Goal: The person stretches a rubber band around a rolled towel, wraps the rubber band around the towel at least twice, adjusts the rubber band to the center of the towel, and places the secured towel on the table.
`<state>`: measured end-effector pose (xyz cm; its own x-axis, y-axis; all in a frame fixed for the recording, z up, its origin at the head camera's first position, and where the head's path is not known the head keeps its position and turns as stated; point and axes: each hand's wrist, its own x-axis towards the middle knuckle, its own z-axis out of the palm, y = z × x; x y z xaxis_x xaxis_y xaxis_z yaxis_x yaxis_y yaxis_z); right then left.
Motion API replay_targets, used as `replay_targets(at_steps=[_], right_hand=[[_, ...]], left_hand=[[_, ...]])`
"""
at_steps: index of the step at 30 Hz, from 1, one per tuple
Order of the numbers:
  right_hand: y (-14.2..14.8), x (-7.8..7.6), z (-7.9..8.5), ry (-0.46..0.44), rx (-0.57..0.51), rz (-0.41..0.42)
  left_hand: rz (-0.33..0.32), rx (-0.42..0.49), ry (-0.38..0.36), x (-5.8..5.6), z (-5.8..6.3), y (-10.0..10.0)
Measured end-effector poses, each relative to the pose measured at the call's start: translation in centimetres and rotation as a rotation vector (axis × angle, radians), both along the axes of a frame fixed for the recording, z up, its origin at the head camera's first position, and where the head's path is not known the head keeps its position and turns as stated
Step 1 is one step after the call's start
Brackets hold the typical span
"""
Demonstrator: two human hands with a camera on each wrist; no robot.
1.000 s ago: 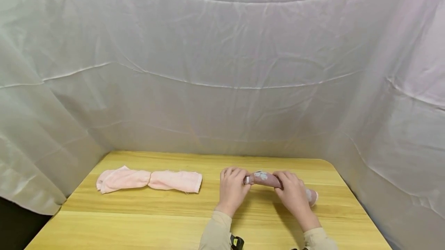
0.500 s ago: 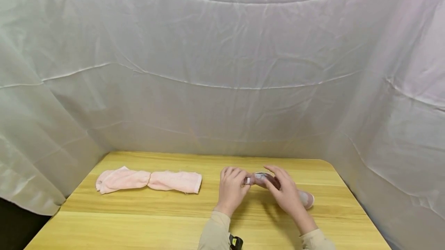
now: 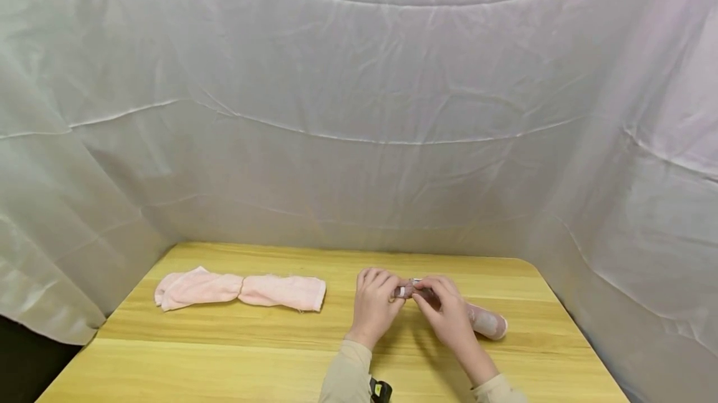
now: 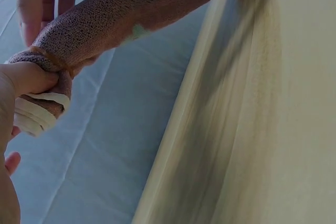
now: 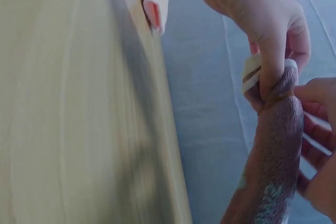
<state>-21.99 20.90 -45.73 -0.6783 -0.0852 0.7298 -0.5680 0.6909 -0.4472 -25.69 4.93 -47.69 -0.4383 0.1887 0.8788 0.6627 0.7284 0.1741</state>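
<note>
Pinching with the left hand (image 3: 374,308), thumb pressed down against the fingers, the narrow, white-edged end of a rolled mauve-brown terry towel (image 3: 489,323) patterned with pale blue-green patches. Pinching with the right hand (image 3: 451,322) too, thumb and forefinger brought together at a thin orange-brown band (image 4: 52,57), just beside the left thumb. Hard to tell between those fingertips: band alone, or some towelling with it. Leaving the other right fingers loosely spread beside the roll, gripping nothing.

Held over the right part of the yellow wood-grain tabletop (image 3: 280,353), slanting from the pinched end towards a fatter free end. Seemingly raised off the wood at the banded end, to judge by the shadow; at the free end, impossible to say whether touching or just above.

Done so far on this roll, as a judgement: wound into a tube, with the band around it near one end. Left, presumably: settling the band and letting go, neither step yet complete.

Farther out, lying well apart on the left: a rolled pale pink cloth towel (image 3: 283,292), nipped in tightly around the middle. Touched by neither hand; apparently finished. Beyond, hanging behind the tabletop: a wrinkled grey-white fabric curtain (image 3: 359,79).
</note>
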Motion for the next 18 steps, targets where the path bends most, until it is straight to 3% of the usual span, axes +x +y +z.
replay_targets(at_steps=[7,12,18], right_hand=[[-0.3,0.8,0.9,-0.338,-0.143,-0.015],[-0.6,1.0,1.4,-0.496,-0.279,-0.032],[-1.0,0.6,1.3,-0.667,-0.610,0.005]], left_hand=[[-0.029,0.012,0.064,-0.1,-0.4,0.3],[-0.043,0.038,0.117,0.0,-0.5,0.7],[-0.048,0.046,0.152,0.2,-0.4,1.1]])
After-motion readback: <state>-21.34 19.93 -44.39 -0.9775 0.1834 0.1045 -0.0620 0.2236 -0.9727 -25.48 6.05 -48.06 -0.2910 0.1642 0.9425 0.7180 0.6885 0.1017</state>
